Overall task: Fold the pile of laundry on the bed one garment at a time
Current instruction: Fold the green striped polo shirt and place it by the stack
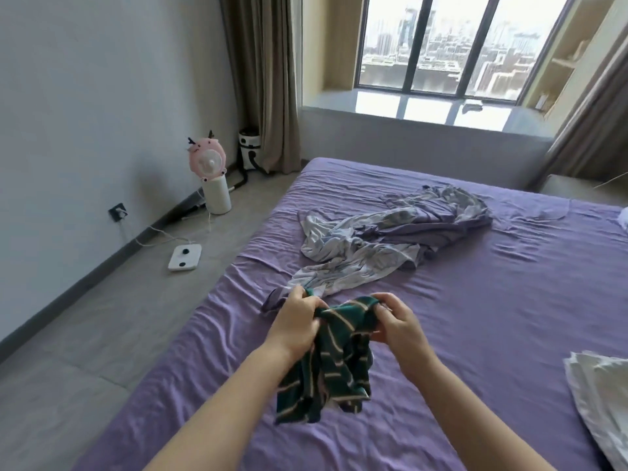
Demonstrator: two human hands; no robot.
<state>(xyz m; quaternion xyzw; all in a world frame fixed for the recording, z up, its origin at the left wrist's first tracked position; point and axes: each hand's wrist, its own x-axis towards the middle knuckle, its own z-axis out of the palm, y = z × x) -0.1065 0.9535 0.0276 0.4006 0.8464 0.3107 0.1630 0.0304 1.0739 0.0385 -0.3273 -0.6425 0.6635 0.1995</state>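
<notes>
Head view: a person stands at the foot-side edge of a bed [475, 300] covered in a purple sheet. Step in hand, by the look of it: sorting out one garment before folding. A dark green striped garment [326, 362] hangs bunched between both hands, its lower part resting on the sheet near the bed's edge.

Left hand [295, 321] grips the garment's upper edge, fingers curled round a fold of cloth. Right hand [397, 321] pinches the opposite part of the same edge, thumb and fingers closed on the fabric. Both forearms reach forward from the bottom of the frame, wrists close together, hands raised just above the mattress.

Next move likely calls for drawing the hands apart to find the shoulders or hem, then laying the piece flat on the sheet.

Unfolded pile of laundry [384, 239], pale print and lilac, lies farther up the bed, its near end just behind the left hand. Folded white cloth [598, 396] sits at the right edge.
</notes>
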